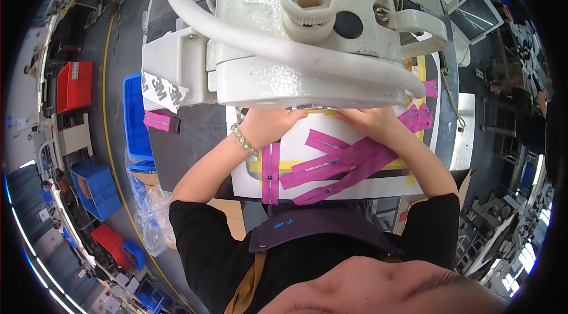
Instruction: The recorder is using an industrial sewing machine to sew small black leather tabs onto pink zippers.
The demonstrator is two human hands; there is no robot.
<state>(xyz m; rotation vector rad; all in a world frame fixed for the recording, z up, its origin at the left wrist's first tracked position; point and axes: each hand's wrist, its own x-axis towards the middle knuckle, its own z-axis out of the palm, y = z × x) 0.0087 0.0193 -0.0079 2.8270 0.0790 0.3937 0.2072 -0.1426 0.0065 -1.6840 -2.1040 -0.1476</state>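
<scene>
A white sewing machine head (307, 74) fills the upper middle and hides most of both hands' fingers. My left hand (269, 123) reaches beneath its lower edge, thumb at a white sheet (302, 130) with yellow strips. My right hand (370, 122) is beneath the edge on the other side, its thumb also at the sheet; what either grips is hidden. Several pink zippers (331, 163) lie loose on the sheet below and between my hands, and one (270, 175) lies lengthwise by my left wrist.
More pink zippers (160, 120) are at the table's left edge. Blue bins (137, 130) and crumpled plastic (154, 219) stand left of the table (192, 136). A red bin (74, 86) is beyond a floor line. Another person (526, 113) is at far right.
</scene>
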